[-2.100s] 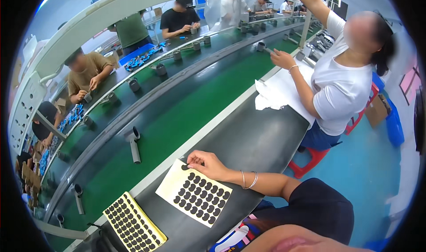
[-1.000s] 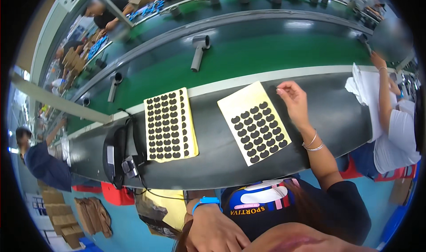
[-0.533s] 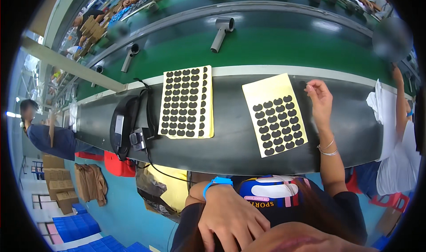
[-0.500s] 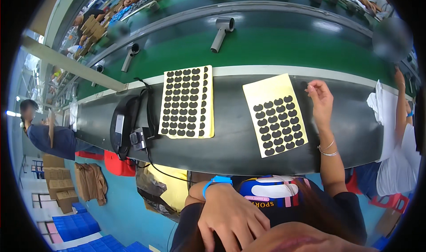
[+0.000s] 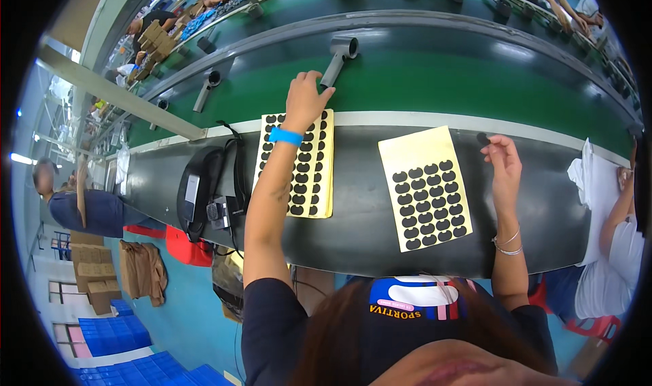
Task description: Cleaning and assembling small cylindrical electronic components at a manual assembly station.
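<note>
My left hand [image 5: 307, 102] reaches over the green conveyor belt, its fingers apart, close to the handle of a grey hair-dryer-shaped housing [image 5: 334, 63]. Whether it touches the handle I cannot tell. Between the thumb and fingertips of my right hand [image 5: 503, 156] is a small black sticker [image 5: 483, 139]. Left of that hand, a yellow sticker sheet [image 5: 414, 148] lies on the dark table, with rows of black stickers and a bare upper part. Under my left forearm is a stack of fuller sticker sheets [image 5: 328, 182], partly covered by it.
A black strap bag [image 5: 199, 175] and a small dark device [image 5: 219, 213] with a cable lie at the table's left. More grey housings [image 5: 207, 90] rest on the belt. A metal beam [image 5: 129, 94] slants over the left side. Other people sit at both sides.
My left hand has gone from in front of my chest up and forward to the housing on the belt. My right hand stays near the sheet, its black sticker now showing more plainly.
</note>
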The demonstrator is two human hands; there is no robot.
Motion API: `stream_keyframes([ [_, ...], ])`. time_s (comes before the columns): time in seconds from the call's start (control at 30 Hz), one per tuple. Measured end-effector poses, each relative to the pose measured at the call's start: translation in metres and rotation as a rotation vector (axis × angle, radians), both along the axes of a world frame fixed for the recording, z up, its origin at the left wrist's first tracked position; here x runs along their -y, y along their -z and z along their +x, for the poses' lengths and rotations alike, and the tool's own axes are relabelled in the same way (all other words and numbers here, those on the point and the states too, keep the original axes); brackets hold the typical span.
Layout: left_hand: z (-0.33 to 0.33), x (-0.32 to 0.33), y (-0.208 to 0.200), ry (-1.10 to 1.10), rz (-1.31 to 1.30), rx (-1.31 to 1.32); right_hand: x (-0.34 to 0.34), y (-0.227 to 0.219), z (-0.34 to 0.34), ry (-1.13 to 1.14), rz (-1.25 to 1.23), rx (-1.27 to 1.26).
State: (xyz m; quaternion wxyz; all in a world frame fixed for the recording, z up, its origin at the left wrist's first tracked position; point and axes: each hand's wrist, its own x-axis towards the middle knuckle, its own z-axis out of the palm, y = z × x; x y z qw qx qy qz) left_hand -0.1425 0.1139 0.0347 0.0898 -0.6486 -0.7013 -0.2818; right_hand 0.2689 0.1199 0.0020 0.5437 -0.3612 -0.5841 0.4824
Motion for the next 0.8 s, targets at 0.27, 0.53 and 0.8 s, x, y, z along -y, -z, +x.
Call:
stream_keyframes([
  [0.27, -0.018, -0.044, 0.032, -0.223, -0.173, 0.078, 0.001, 0.000, -0.002, 0.011, -0.044, 0.057],
  [0.53, 0.045, 0.005, -0.012, 0.223, -0.105, 1.690, 0.004, 0.002, -0.001, -0.035, -0.041, -0.013],
  [0.8, 0.136, 0.085, -0.053, 0.766, -0.180, 1.926, 0.004, 0.001, -0.003, 0.010, 0.103, 0.118],
])
